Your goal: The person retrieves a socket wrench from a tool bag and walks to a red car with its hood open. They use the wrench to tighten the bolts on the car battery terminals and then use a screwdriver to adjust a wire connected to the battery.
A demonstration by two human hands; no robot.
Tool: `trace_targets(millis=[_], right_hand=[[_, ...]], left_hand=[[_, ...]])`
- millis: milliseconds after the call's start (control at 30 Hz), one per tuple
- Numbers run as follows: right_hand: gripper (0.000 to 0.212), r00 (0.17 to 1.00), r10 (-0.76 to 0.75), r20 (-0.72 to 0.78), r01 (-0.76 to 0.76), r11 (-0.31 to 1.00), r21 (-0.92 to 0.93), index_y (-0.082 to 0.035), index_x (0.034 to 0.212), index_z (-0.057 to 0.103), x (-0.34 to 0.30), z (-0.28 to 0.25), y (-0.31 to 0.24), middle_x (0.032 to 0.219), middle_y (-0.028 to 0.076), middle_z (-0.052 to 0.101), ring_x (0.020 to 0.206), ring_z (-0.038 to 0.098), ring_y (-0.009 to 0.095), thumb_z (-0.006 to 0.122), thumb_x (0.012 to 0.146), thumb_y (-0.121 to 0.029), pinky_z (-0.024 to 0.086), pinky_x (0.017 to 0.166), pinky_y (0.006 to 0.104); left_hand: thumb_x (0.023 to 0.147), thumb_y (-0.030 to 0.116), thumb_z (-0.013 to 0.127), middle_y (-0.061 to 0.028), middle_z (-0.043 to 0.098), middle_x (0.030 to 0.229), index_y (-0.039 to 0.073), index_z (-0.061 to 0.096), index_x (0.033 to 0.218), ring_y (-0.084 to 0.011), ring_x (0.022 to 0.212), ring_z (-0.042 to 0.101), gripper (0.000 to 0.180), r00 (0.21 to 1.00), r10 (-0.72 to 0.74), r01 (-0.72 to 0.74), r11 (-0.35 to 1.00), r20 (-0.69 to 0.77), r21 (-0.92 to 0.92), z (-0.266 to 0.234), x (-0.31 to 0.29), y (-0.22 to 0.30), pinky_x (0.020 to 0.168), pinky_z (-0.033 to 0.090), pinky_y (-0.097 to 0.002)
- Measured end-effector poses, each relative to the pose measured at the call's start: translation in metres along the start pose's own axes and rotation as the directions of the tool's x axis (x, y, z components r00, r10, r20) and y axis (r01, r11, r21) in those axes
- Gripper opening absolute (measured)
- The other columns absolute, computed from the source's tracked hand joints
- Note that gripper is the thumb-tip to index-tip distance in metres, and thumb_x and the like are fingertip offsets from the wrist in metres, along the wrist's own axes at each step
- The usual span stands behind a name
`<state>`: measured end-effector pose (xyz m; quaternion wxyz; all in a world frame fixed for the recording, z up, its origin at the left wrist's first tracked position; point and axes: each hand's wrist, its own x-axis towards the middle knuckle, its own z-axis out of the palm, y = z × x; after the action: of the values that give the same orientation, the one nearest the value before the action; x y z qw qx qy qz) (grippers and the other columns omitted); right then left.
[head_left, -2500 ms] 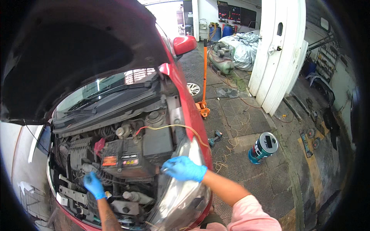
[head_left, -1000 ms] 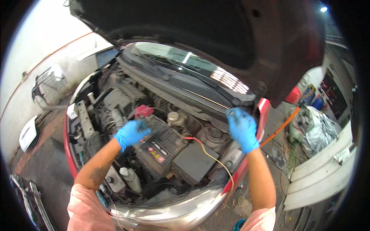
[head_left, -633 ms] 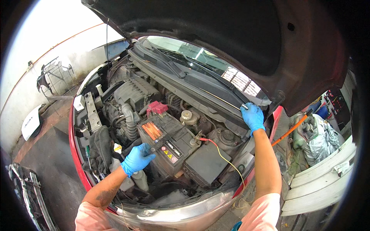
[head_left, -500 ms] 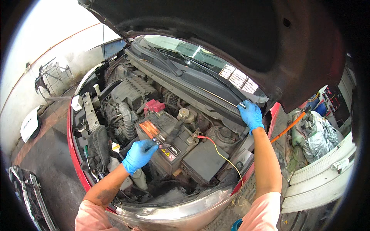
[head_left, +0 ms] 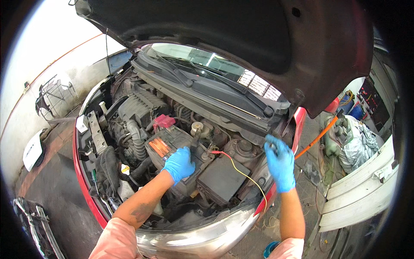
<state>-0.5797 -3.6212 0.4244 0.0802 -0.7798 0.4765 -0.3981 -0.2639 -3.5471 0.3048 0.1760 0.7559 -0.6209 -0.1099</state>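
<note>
The car battery point(head_left: 171, 140), black with an orange label, sits in the engine bay. My gloved left hand point(head_left: 180, 165) is over its front part, fingers curled down around a black hold-down bracket point(head_left: 195, 140) that crosses the top; the fingertips are largely hidden. My gloved right hand point(head_left: 279, 166) is raised above the fender side, fingers bent together and darkly smudged; a small dark thing may be between them, too small to name. A red clip point(head_left: 214, 152) with a yellow wire point(head_left: 246, 176) is by the battery's right end. A red terminal cover point(head_left: 164, 121) is behind the battery.
The raised hood point(head_left: 215, 26) overhangs the bay. A black lidded box point(head_left: 224, 179) sits right of the battery, the air-filter housing point(head_left: 142, 105) to its left. An orange bar point(head_left: 318, 137) slants beside the right fender. White panels point(head_left: 362, 194) stand at right.
My left hand has moved up and right, farther over the battery and bracket. My right hand has come back from the windshield cowl toward me; the small metallic thing at its fingers no longer shows clearly.
</note>
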Motion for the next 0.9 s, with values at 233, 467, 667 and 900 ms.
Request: trace_targets(millis=[233, 467, 667, 900], right_hand=[[0.019, 0.952, 0.265, -0.156, -0.218, 0.938, 0.269, -0.002, 0.104, 0.074, -0.125, -0.013, -0.020, 0.093, 0.012, 0.075, 0.084, 0.070, 0.017, 0.070, 0.086, -0.006, 0.054, 0.077, 0.0306], [0.010, 0.920, 0.319, -0.229, -0.216, 0.898, 0.383, 0.001, 0.094, 0.072, -0.182, 0.008, -0.022, 0.094, 0.015, 0.075, 0.083, 0.072, 0.021, 0.068, 0.086, -0.002, 0.055, 0.076, 0.0315], [0.012, 0.880, 0.190, -0.436, -0.115, 0.975, 0.192, -0.003, 0.093, 0.073, -0.188, 0.020, -0.019, 0.085, 0.010, 0.074, 0.061, 0.060, 0.018, 0.070, 0.082, -0.001, 0.048, 0.060, 0.0321], [0.022, 0.930, -0.086, -0.357, 0.061, 0.995, -0.081, -0.009, 0.097, 0.073, -0.180, 0.010, -0.025, 0.070, 0.005, 0.066, 0.054, 0.056, 0.020, 0.076, 0.076, -0.002, 0.044, 0.055, 0.0355]], left_hand=[[0.086, 0.030, 0.066, -0.0266, 0.071, 0.095, -0.007, 0.066, 0.107, -0.0315, 0.088, 0.070, 0.043, 0.931, -0.110, 0.280, 0.827, 0.349, -0.487, -0.043, 0.058, -0.009, 0.083, 0.053, -0.0418], [0.092, 0.032, 0.067, -0.0132, 0.072, 0.081, -0.005, 0.072, 0.097, -0.0210, 0.070, 0.062, 0.038, 0.970, 0.069, 0.064, 0.850, 0.232, -0.523, -0.035, 0.085, -0.057, 0.071, 0.052, -0.0373], [0.097, 0.019, 0.059, -0.0018, 0.062, 0.066, 0.008, 0.067, 0.087, -0.0140, 0.049, 0.057, 0.017, 0.813, -0.090, 0.569, 0.339, 0.576, -0.749, -0.031, 0.116, -0.018, 0.043, 0.047, -0.0293], [0.093, 0.020, 0.066, -0.0047, 0.070, 0.073, 0.005, 0.070, 0.090, -0.0124, 0.052, 0.060, 0.015, 0.730, -0.051, 0.583, 0.566, 0.681, -0.583, 0.002, 0.160, 0.056, 0.045, 0.049, -0.0275]])
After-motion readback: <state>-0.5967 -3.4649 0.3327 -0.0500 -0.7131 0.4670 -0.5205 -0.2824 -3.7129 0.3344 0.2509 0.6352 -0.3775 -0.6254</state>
